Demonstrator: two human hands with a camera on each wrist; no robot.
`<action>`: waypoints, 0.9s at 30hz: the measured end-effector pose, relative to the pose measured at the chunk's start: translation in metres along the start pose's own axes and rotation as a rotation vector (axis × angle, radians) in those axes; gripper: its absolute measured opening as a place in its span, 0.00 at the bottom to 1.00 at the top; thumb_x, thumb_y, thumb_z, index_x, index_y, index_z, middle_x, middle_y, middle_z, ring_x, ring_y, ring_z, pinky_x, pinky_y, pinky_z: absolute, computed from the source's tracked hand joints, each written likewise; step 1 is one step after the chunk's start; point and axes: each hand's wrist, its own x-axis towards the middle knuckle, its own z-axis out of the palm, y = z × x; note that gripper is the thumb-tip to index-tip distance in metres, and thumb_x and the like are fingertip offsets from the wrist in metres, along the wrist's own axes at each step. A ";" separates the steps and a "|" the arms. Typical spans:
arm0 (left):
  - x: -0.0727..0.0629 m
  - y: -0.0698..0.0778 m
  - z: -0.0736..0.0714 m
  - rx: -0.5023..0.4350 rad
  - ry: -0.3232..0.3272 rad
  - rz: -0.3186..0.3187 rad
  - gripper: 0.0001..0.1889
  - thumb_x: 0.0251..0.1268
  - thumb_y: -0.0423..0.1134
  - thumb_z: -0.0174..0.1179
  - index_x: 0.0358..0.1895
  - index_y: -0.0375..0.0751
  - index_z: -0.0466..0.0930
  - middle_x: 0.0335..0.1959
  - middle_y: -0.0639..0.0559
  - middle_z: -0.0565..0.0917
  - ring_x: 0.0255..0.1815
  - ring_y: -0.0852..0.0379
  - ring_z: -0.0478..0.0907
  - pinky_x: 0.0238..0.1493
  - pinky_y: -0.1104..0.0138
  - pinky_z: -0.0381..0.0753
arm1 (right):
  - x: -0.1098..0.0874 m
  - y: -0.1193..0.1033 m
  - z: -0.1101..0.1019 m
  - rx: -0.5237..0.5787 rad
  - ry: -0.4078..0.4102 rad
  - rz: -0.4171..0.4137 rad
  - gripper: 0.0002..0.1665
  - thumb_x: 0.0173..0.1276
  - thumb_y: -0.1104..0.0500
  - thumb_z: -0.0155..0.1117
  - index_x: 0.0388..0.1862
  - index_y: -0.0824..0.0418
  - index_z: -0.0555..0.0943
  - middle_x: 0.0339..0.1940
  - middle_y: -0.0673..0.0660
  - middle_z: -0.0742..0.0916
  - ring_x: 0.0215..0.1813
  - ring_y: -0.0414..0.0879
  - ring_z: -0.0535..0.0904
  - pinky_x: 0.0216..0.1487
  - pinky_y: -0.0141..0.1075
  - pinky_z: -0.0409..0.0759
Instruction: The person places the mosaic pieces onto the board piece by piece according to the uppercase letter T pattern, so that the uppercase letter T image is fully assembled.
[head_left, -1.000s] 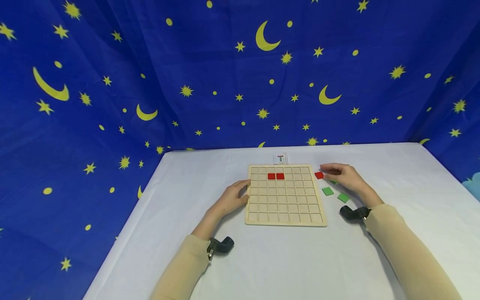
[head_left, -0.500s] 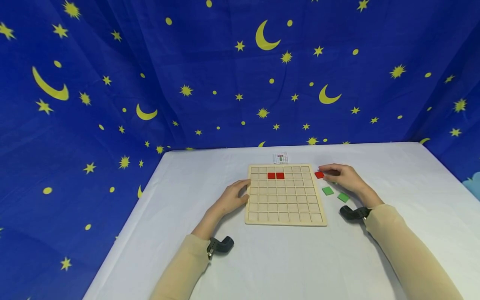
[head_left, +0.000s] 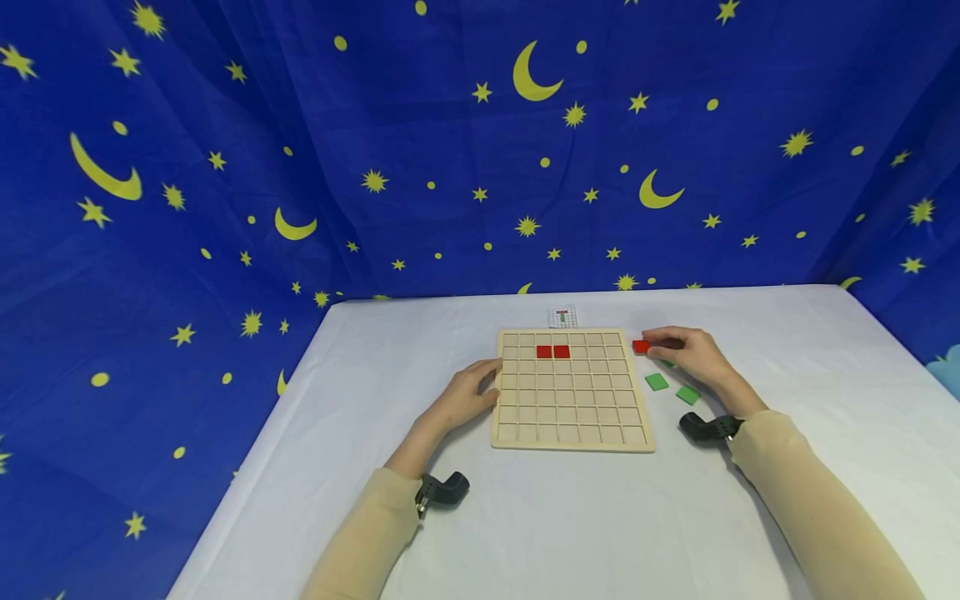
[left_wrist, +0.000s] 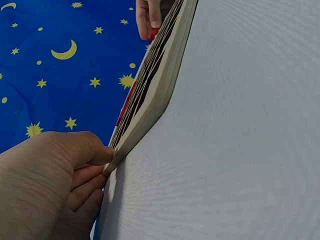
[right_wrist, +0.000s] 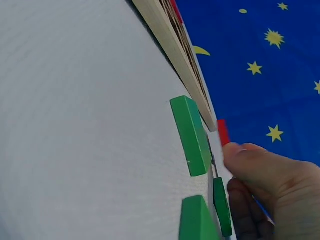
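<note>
A wooden grid board lies on the table with two red tiles side by side in its second row from the back. Against the board's left edge rest the thumb and fingertips of my left hand, spread along the rim. My right hand, just right of the board's back corner, pinches a red tile between thumb and fingers; the tile projects toward the board. Two green tiles lie apart on the cloth below that hand, and another green tile is partly covered by it in the head view.
A small printed pattern card with a coloured T shape stands or lies behind the board. White cloth covers the table, and a blue star-and-moon curtain rises behind and at the sides. Dark wrist devices are strapped to both arms.
The red tile at my right fingertips has shifted slightly, its near face now showing as if raised off the cloth. My left hand and the board stay in place.
</note>
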 end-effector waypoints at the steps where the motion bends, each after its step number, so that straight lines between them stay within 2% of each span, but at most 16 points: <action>1: 0.000 0.000 0.000 -0.002 0.000 0.001 0.29 0.64 0.32 0.56 0.68 0.31 0.62 0.66 0.40 0.67 0.69 0.46 0.61 0.69 0.60 0.59 | -0.001 -0.001 -0.001 0.015 0.010 0.001 0.27 0.65 0.51 0.64 0.59 0.64 0.77 0.59 0.64 0.78 0.61 0.59 0.70 0.60 0.54 0.69; 6: 0.001 -0.002 0.001 0.004 -0.003 0.000 0.29 0.64 0.32 0.55 0.68 0.31 0.62 0.66 0.39 0.67 0.69 0.46 0.60 0.69 0.59 0.59 | -0.002 -0.013 -0.008 0.079 0.053 0.008 0.28 0.65 0.48 0.63 0.59 0.62 0.77 0.58 0.62 0.79 0.57 0.55 0.74 0.55 0.43 0.76; 10: 0.001 -0.002 0.001 0.007 -0.003 0.003 0.29 0.64 0.32 0.56 0.68 0.31 0.62 0.66 0.39 0.67 0.69 0.46 0.60 0.69 0.59 0.58 | 0.000 -0.022 -0.013 0.081 0.086 -0.002 0.28 0.64 0.47 0.65 0.58 0.60 0.78 0.58 0.60 0.80 0.55 0.51 0.76 0.51 0.34 0.78; 14: 0.001 -0.002 0.001 0.002 0.004 0.010 0.29 0.64 0.32 0.56 0.68 0.31 0.62 0.66 0.39 0.67 0.68 0.45 0.61 0.69 0.59 0.59 | 0.002 -0.029 -0.015 0.077 0.103 -0.017 0.27 0.63 0.48 0.66 0.57 0.60 0.79 0.58 0.59 0.80 0.56 0.52 0.76 0.56 0.41 0.76; 17: 0.001 -0.001 0.001 0.001 0.002 0.005 0.29 0.63 0.32 0.56 0.68 0.31 0.62 0.66 0.39 0.67 0.68 0.45 0.61 0.69 0.59 0.58 | 0.002 -0.036 -0.015 0.082 0.097 -0.049 0.27 0.63 0.50 0.66 0.57 0.64 0.78 0.57 0.62 0.80 0.57 0.56 0.75 0.57 0.50 0.74; 19: 0.000 -0.001 0.001 -0.002 0.001 0.003 0.29 0.63 0.31 0.56 0.68 0.31 0.62 0.66 0.39 0.67 0.68 0.45 0.61 0.69 0.59 0.59 | 0.002 -0.040 -0.013 0.089 0.094 -0.062 0.27 0.64 0.52 0.66 0.57 0.65 0.78 0.57 0.63 0.80 0.57 0.57 0.76 0.57 0.52 0.73; 27: 0.001 -0.001 0.002 0.006 0.008 0.008 0.29 0.63 0.31 0.56 0.68 0.30 0.62 0.66 0.39 0.67 0.68 0.46 0.61 0.69 0.59 0.59 | 0.005 -0.059 -0.002 0.151 0.079 -0.097 0.26 0.63 0.53 0.67 0.57 0.66 0.78 0.57 0.62 0.80 0.57 0.56 0.76 0.58 0.51 0.73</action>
